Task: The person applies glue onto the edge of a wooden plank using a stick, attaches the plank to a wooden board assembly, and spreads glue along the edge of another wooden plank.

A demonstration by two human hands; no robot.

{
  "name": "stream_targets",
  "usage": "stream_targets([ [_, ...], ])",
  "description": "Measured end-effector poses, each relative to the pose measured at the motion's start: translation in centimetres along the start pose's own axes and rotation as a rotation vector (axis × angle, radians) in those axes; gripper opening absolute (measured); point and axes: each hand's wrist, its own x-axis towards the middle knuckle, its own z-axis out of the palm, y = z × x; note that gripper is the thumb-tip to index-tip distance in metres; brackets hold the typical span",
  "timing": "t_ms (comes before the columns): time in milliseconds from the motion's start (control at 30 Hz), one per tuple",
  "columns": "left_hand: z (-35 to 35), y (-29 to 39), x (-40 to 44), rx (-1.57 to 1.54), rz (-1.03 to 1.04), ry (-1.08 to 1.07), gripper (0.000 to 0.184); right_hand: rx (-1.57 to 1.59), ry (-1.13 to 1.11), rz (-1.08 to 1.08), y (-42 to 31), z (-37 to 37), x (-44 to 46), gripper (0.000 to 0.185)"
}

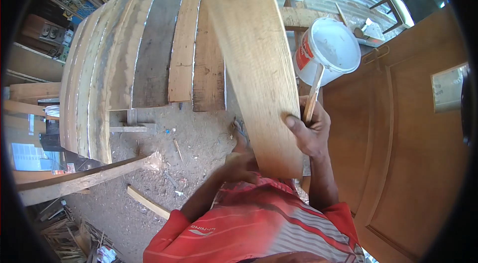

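Clutching a long tan wooden plank [254,64] and slim whitish wooden stick [313,95], the right hand [314,136], overburdened, could slip; left hand's [243,166] hold unclear.

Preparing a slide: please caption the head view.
Right hand holds a wooden board and a stick near a white bucket.

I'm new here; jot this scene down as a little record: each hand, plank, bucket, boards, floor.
Right hand: grips plank and thin stick
Left hand: near plank's lower end; grip unclear
Plank: long, bare wood
Bucket: white, red label, right of plank
Boards: side by side, white along some edges
Floor: littered, with loose wood strip
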Motion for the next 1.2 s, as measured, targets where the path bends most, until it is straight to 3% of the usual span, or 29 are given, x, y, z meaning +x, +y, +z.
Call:
stream_targets([
  [33,-0.6,3.1,-0.6,-0.16,0.1,-0.033,0.086,0.087,-0.052,-0.03,-1.1,-0.4,-0.7,0.033],
  [67,-3.2,3.9,-1.6,0.025,0.176,0.041,0.112,0.064,-0.108,-0.075,-1.6,-1.0,-1.2,0.033],
  [100,-4.3,6.3,-2.6,0.202,0.201,0.314,0.122,0.042,-0.166,-0.113,-2.0,-1.9,-1.7,0.033],
  [167,-3.0,12.9,-2.5,0.05,0.684,0.49,0.102,0.031,-0.306,-0.101,-4.6,-2.2,-2.6,0.037],
  [233,-3.7,14.2,-4.8,-0.101,0.947,0.499,0.092,-0.22,-0.447,-0.158,-4.6,-3.0,-2.9,0.038],
  [300,-4.2,13.7,-6.8,-0.503,1.072,0.496,0.085,-0.442,-0.566,-0.15,-5.2,-3.0,-3.0,0.043],
  [400,-0.5,13.5,-6.7,-0.466,1.06,1.039,0.072,-0.66,-0.365,-0.568,-5.3,-3.4,-2.5,0.044],
  [433,-0.5,13.3,-7.2,-0.462,1.107,1.064,0.07,-0.732,-0.236,-0.588,-6.6,-4.0,-2.6,0.043],
  [533,-0.6,11.8,-9.8,-0.5,1.235,1.169,0.067,-0.516,0.03,-0.228,-10.7,-5.6,-6.5,0.03],
  [600,-0.6,12.2,-11.3,-0.549,1.337,1.235,0.067,-0.443,-0.19,-0.213,-9.3,-5.2,-9.2,0.025],
  [633,-0.5,12.1,-11.9,-0.537,1.393,1.22,0.068,-0.404,-0.299,-0.205,-8.0,-4.8,-10.3,0.023],
  [700,-0.5,12.4,-12.9,-0.505,1.512,1.171,0.069,-0.281,-0.225,-0.077,-3.6,-0.2,-11.1,0.028],
  [767,0.3,12.9,-13.2,-0.485,1.591,1.051,0.071,0.055,-0.045,-0.113,3.4,4.9,-9.8,0.037],
  [967,1.2,12.4,-14.9,-0.491,1.655,0.953,0.075,0.503,0.201,0.117,0.7,15.1,-5.3,0.048],
  [1100,3.4,11.6,-16.1,-0.512,1.589,1.084,0.081,0.427,0.263,0.136,0.2,17.6,-5.6,0.037],
  [1200,3.2,10.3,-19.1,-0.577,1.719,0.345,0.087,0.514,0.229,0.089,0.6,16.8,-4.5,0.027],
])
